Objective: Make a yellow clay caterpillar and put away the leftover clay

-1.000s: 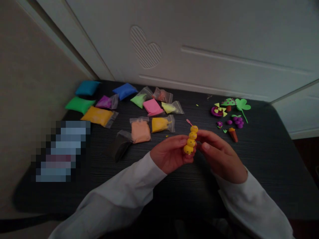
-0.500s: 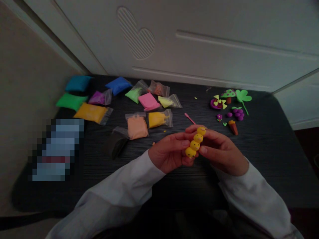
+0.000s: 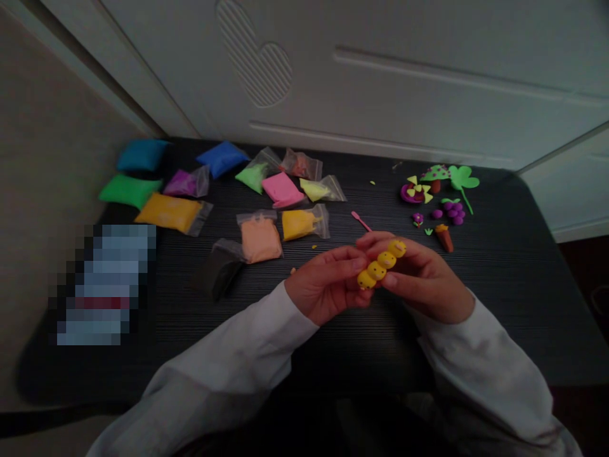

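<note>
Between my two hands is a yellow clay chick figure (image 3: 377,271), a slanting row of several joined round heads with dark eyes and small pinkish beaks. My left hand (image 3: 328,282) pinches its lower left end between thumb and fingers. From the other side, my right hand (image 3: 423,276) grips it with the thumb in front and the fingers behind. The figure is held above the dark table (image 3: 352,355). Just beyond my fingers lies a pink modelling tool (image 3: 362,221), its near end hidden by my right hand.
Bags of coloured clay, among them a peach bag (image 3: 260,238), a yellow bag (image 3: 301,225) and a black bag (image 3: 217,270), lie left and centre. Finished clay pieces, such as purple grapes (image 3: 455,212) and a green clover (image 3: 463,178), sit at right. A pixelated rectangle (image 3: 107,279) lies far left.
The chick figure has tilted further over, its upper end swinging right and its lower end rising slightly. Both hands keep hold of it. The whole view has shifted a little.
</note>
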Tool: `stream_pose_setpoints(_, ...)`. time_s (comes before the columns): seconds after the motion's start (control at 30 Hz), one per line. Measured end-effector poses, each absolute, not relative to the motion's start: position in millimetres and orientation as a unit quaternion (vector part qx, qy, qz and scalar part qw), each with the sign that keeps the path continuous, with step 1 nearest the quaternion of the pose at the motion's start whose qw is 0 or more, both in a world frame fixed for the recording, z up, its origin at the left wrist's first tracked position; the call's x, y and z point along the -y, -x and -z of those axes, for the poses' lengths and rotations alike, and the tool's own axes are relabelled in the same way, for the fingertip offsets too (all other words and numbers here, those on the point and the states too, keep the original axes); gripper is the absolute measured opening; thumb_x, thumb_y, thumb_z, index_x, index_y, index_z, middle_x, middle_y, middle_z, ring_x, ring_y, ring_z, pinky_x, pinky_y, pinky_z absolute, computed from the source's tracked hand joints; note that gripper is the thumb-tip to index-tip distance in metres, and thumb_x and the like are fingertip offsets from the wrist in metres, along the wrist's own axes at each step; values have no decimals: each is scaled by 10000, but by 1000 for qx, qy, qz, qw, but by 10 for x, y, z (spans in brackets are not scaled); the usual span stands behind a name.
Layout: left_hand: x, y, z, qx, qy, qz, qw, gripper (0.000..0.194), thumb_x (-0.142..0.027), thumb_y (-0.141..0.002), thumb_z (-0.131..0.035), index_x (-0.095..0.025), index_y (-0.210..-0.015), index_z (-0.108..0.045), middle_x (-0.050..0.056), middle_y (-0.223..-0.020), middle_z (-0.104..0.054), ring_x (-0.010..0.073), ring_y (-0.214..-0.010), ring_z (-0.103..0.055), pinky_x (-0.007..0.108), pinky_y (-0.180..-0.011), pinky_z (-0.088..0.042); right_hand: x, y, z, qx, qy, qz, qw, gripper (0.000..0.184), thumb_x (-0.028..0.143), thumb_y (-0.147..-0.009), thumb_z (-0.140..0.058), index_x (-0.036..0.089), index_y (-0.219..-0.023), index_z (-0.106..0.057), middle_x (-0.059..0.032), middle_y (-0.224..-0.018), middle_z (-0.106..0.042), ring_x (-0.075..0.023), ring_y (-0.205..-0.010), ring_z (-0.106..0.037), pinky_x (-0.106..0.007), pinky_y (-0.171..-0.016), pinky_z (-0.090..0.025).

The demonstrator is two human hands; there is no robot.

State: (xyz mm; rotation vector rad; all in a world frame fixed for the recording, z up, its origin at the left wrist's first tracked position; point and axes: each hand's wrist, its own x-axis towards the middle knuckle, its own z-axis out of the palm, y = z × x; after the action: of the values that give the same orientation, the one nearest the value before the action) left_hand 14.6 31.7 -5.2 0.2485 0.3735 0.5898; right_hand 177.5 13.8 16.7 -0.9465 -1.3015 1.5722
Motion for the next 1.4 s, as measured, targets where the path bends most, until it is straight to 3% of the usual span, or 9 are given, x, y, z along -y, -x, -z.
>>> stream_pose_setpoints(0.17, -316, -129, 47, -179, -134, -298, 928, 155, -205, -738, -613, -119, -867, -602, 27, -718, -648, 91, -572, -623, 167, -533, -511, -143, -1786, -143, 525, 385, -624, 432, 190, 223, -711, -642, 264, -897, -632, -6, -1076, -565, -156, -933, -591, -350, -807, -521)
stream_pose_setpoints(0.27, -293, -135, -3, -165, -186, -326, 912, 281, -262, -665, -690, -148, -909, -610, 28, -780, -645, 115, -655, -631, 199, -595, -518, -157, -1778, -124, 499, 390, -616, 467, 189, 243, -702, -653, 284, -884, -623, 15, -1038, -581, -141, -902, -592, -354, -831, -502)
stream_pose_setpoints(0.43, -223, -196, -73, -256, -395, -439, 765, 436, -67, -592, -715, -218, -976, -572, 2, -906, -615, 105, -733, -610, 226, -686, -508, -177, -1735, -95, 435, 395, -623, 516, 186, 269, -675, -673, 286, -855, -631, 17, -990, -587, -144, -907, -573, -356, -855, -476)
stream_pose_setpoints(0.7, -170, -216, 42, -372, -577, -504, 524, 255, -159, -713, -635, -190, -958, -572, 31, -910, -635, 142, -836, -619, 263, -774, -512, -149, -1666, -101, 420, 371, -646, 519, 198, 170, -711, -640, 273, -879, -643, 21, -912, -604, -110, -865, -570, -254, -826, -473)
stream_pose_setpoints(1.1, -190, -169, -10, -409, -713, -493, 287, 197, -149, -710, -623, -141, -905, -596, 24, -809, -642, 96, -708, -588, 216, -682, -483, -160, -1669, -78, 487, 408, -569, 523, 216, 169, -709, -647, 278, -895, -651, 16, -938, -587, -117, -883, -561, -262, -825, -465)
stream_pose_setpoints(1.4, -193, -178, 55, -411, -689, -488, 343, 247, -144, -728, -608, -164, -973, -585, 31, -880, -646, 113, -753, -613, 235, -733, -514, -176, -1683, -54, 524, 409, -532, 524, 250, 130, -711, -643, 269, -918, -640, 17, -932, -584, -114, -925, -539, -259, -877, -437)
